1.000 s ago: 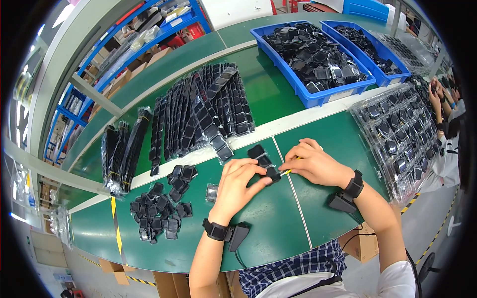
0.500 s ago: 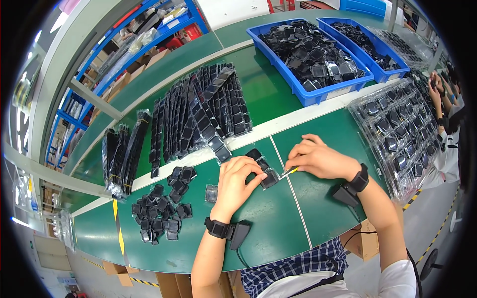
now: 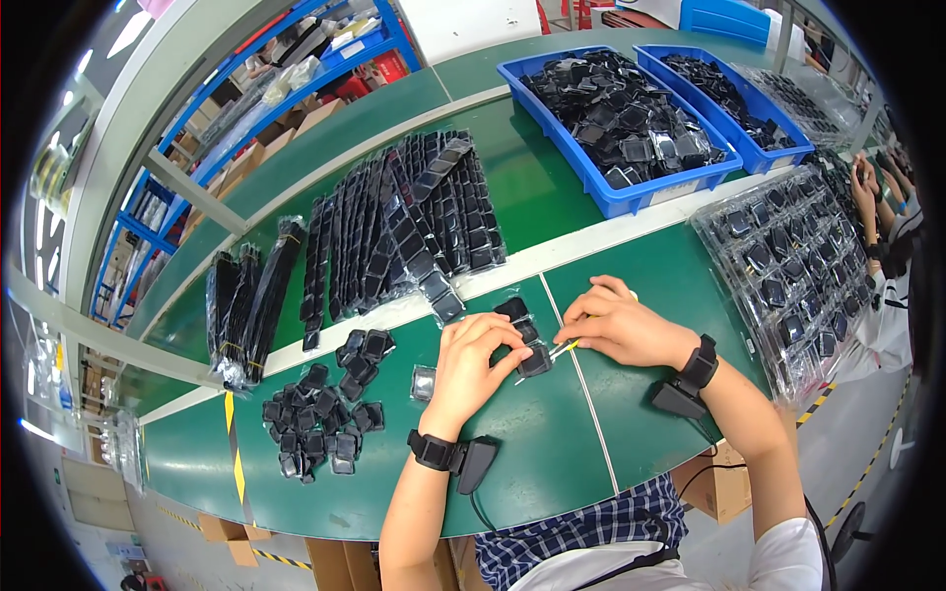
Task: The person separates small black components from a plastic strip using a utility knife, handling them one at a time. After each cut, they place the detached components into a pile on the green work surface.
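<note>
My left hand (image 3: 475,366) presses on a short strip of black square pieces (image 3: 522,323), its thumb and fingertips closed at the strip's left edge. Part of the strip lies under the fingers. From the right, my right hand (image 3: 623,325) grips a slim tool (image 3: 566,348) with a yellow part and a thin pale tip. That tip is at the right edge of the strip's nearest square; whether it touches is too small to tell. A single clear-wrapped square (image 3: 423,382) lies just left of my left hand.
A loose pile of black squares (image 3: 313,419) lies at left. Behind are long strips of squares (image 3: 394,227) and banded bundles (image 3: 258,300). Two blue bins (image 3: 611,197) (image 3: 778,158) hold many black pieces. Clear trays (image 3: 788,256) stand at right, near another person's hands (image 3: 864,187).
My right hand has shifted slightly left and its fingers have bunched, with the tool staying at the strip's edge. My left hand stays on the strip. The whole view has shifted slightly.
</note>
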`<act>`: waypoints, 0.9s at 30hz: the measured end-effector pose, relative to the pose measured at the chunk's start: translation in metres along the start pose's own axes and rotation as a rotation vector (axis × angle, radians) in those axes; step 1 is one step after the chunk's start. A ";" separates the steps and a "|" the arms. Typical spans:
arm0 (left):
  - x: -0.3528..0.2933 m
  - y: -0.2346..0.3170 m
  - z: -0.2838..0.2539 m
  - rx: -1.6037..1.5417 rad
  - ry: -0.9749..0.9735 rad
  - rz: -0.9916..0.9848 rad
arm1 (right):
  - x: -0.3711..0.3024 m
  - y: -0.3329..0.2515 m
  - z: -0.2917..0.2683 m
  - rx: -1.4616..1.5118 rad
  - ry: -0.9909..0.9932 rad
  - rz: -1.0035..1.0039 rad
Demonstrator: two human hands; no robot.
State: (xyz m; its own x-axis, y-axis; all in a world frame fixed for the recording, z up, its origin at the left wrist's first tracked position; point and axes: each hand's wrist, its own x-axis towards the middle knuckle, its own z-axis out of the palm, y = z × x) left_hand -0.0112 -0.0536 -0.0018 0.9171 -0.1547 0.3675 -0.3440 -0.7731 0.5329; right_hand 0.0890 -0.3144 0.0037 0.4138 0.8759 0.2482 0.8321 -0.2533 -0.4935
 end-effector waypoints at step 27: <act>-0.003 0.013 -0.024 0.089 -0.131 0.054 | -0.002 0.009 -0.009 -0.002 0.094 0.102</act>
State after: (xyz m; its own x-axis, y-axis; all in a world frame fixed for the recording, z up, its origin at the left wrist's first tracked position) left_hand -0.0234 -0.0477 0.0223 0.9182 -0.2719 0.2882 -0.3796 -0.8120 0.4434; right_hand 0.0987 -0.3220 0.0065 0.5287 0.8034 0.2740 0.7847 -0.3395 -0.5186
